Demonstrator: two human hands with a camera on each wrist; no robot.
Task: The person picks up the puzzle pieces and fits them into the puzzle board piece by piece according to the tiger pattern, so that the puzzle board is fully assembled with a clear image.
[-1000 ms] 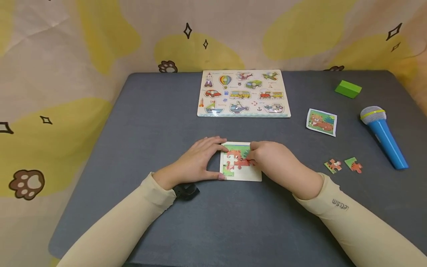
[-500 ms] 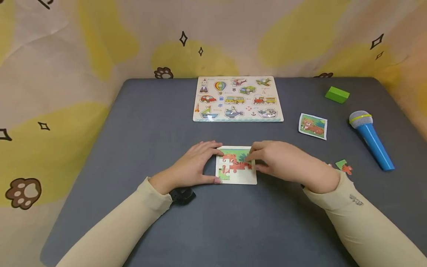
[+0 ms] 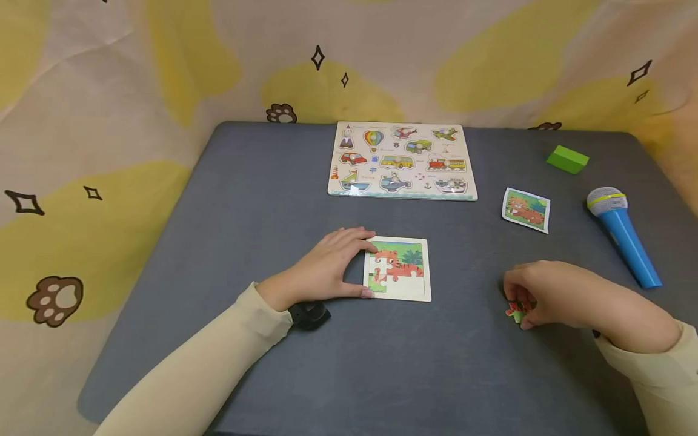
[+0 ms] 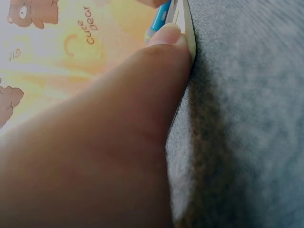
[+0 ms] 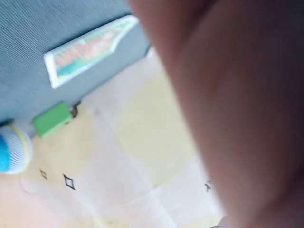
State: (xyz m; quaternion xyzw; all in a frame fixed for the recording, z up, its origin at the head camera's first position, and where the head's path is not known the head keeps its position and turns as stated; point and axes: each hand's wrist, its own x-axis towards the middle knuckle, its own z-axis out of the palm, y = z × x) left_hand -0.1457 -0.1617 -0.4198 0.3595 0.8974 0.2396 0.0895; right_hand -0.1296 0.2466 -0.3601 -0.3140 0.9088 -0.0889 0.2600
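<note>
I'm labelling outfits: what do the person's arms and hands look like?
The left hand and right hand are ungloved. The left sleeve and right sleeve are cream, ending short of the hands. A black item shows beside the left one, a black sliver beside the right.

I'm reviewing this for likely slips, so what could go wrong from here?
The puzzle piece, partly hidden by the right hand, might slip loose. If the left hand at the left edge of the puzzle board shifts, the board might slide, perhaps loosening the fitted pieces.
</note>
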